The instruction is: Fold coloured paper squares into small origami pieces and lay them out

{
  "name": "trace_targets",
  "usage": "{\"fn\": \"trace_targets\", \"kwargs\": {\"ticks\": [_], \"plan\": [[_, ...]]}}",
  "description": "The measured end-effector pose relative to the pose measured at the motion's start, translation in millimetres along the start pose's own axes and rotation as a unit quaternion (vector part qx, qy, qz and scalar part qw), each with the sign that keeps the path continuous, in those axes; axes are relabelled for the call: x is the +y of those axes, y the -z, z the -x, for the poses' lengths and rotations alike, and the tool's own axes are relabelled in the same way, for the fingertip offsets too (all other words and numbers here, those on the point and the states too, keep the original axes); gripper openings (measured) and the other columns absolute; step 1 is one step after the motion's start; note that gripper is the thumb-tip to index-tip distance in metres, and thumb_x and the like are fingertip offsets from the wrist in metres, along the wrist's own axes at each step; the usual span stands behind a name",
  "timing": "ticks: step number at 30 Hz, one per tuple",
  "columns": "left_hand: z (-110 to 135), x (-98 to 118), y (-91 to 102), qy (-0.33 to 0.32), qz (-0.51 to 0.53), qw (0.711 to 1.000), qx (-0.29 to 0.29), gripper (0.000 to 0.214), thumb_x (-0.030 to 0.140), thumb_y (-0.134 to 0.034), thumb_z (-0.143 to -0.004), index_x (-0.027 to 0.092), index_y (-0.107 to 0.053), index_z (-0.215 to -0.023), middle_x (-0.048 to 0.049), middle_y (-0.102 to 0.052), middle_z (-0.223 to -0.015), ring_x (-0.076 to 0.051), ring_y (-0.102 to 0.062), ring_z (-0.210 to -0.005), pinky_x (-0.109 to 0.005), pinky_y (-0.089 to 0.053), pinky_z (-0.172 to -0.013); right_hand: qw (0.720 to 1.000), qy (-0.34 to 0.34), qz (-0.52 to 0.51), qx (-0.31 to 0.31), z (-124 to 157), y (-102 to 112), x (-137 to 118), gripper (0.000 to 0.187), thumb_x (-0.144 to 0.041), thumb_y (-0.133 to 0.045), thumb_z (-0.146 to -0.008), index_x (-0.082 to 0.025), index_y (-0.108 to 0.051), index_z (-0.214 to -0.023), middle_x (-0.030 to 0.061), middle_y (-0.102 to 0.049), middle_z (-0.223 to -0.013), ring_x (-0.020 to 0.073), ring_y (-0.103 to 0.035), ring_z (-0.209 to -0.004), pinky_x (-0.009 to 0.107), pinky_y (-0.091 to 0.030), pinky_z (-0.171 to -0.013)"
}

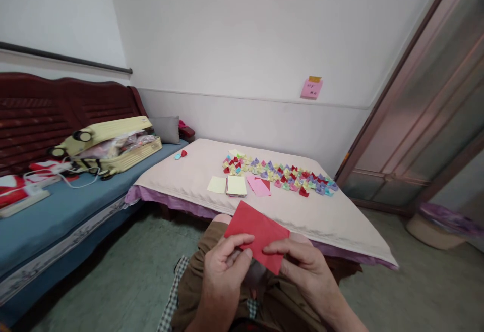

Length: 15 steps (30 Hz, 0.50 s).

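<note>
A red sheet of paper [257, 228] is held up above my lap, tilted, with a slight overlap along its right edge. My left hand [229, 266] pinches its lower left edge between thumb and fingers. At the lower right, my right hand [302, 266] grips it, fingers on top and thumb beneath. Beyond it on the covered table lie a stack of pale yellow paper [236, 185], a single yellow sheet [217, 184] and pink paper [258, 185] over a red piece. Many small folded paper pieces [280, 170] in several colours spread out behind these.
The table [181, 180] has a cream cover over purple cloth. Two small folded pieces [181, 155] sit at its left. A yellow suitcase [113, 145] lies partly open on the blue-cushioned bench [83, 190]. A pink note [312, 89] hangs on the wall; a lined bin [434, 228] stands right.
</note>
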State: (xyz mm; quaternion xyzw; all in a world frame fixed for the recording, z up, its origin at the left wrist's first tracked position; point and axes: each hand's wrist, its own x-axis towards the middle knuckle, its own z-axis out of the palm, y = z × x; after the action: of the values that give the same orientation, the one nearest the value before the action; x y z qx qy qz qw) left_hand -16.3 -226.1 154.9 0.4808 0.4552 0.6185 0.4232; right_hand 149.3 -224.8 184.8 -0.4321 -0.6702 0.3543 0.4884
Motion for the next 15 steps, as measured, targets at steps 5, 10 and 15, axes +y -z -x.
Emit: {"fn": "trace_targets", "kwargs": {"ticks": [5,10,15], "plan": [[0.8,0.3,0.0,-0.033,-0.03,0.999,0.009,0.015,0.02,-0.065,-0.071,0.023,-0.078,-0.078,-0.004,-0.075,-0.075,-0.016,-0.068,-0.066,-0.021,-0.054,-0.059,0.999,0.018,-0.018,0.04,-1.5,-4.2,3.7,0.01,-0.019,-0.072,-0.07,-0.027,-0.078,-0.071,0.0001,-0.07,-0.065,0.0161,-0.061,-0.059,0.022,-0.048,-0.057],[0.9,4.4,0.5,-0.036,-0.056,0.998,-0.01,0.016,0.021,-0.065,-0.073,0.023,-0.079,-0.078,-0.0048,-0.077,-0.078,-0.018,-0.07,-0.07,-0.023,-0.056,-0.063,0.989,-0.033,-0.09,0.114,-5.2,-16.1,5.7,0.008,-0.025,-0.075,-0.068,-0.02,-0.07,-0.065,-0.0021,-0.061,-0.06,0.0128,-0.052,-0.057,0.021,-0.042,-0.054],[1.6,6.3,-0.7,-0.034,-0.063,0.997,-0.012,0.015,0.024,-0.067,-0.072,0.023,-0.079,-0.079,-0.0046,-0.075,-0.075,-0.017,-0.069,-0.067,-0.022,-0.055,-0.06,0.977,-0.057,-0.114,0.171,-7.5,-25.4,7.7,0.02,-0.027,-0.077,-0.065,-0.018,-0.059,-0.063,-0.0055,-0.05,-0.057,0.0098,-0.042,-0.052,0.02,-0.034,-0.049]]}}
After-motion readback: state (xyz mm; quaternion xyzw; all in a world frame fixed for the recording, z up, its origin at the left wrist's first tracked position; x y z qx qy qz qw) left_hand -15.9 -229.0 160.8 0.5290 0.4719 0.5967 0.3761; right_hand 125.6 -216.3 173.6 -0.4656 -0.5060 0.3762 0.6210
